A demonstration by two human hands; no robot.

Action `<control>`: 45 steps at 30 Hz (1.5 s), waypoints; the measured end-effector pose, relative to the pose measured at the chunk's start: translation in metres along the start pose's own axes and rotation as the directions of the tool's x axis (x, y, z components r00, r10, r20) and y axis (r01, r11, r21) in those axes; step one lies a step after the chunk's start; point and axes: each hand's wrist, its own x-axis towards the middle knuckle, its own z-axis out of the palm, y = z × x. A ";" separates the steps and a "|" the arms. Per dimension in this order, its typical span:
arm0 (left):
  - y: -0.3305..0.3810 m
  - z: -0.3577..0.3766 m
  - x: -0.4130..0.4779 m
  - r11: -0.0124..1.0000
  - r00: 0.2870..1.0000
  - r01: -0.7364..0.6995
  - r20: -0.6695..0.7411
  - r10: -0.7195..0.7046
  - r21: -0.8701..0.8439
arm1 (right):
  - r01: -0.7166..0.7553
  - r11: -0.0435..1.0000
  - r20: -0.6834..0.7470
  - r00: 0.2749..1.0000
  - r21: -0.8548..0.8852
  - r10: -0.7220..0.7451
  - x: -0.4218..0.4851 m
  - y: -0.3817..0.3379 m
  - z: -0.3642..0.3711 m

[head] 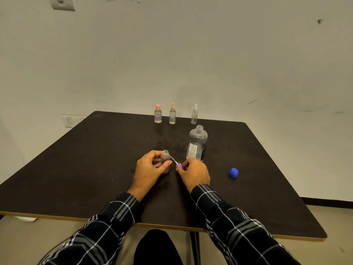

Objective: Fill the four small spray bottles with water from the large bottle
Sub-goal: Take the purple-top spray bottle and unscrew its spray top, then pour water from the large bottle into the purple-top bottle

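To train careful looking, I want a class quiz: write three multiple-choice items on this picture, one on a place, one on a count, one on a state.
1. Where is the blue cap?
A. On a bottle's neck
B. On the table, right of the right hand
C. On the floor

2. How many capped spray bottles stand at the far edge?
A. Two
B. Four
C. Three

3. How is the large bottle?
A. Open, upright
B. Capped
C. On its side

Answers: 1 B, it lies on the bare tabletop; 2 C, three stand in a row; 3 A, its neck is bare.
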 end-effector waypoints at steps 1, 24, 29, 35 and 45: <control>-0.001 0.000 0.001 1.000 1.000 -0.002 0.001 0.002 0.001 | 0.010 1.000 -0.003 1.000 0.005 -0.010 0.000 0.001 -0.003; -0.001 -0.002 0.001 0.998 0.999 -0.027 -0.025 0.028 0.065 | 0.109 0.869 0.005 0.992 0.482 -0.127 0.054 0.013 -0.042; -0.002 -0.002 0.002 0.997 0.997 -0.025 -0.075 0.031 0.074 | 0.206 0.904 0.048 0.969 0.375 -0.241 0.053 0.005 -0.043; -0.003 -0.003 0.003 0.994 0.997 -0.042 -0.055 0.048 0.100 | 0.319 0.929 0.080 0.938 0.187 -0.338 0.055 -0.001 -0.039; -0.001 -0.003 0.001 0.994 0.997 -0.060 -0.040 0.064 0.090 | 0.476 0.870 0.180 0.874 -0.130 -0.451 0.049 -0.003 -0.040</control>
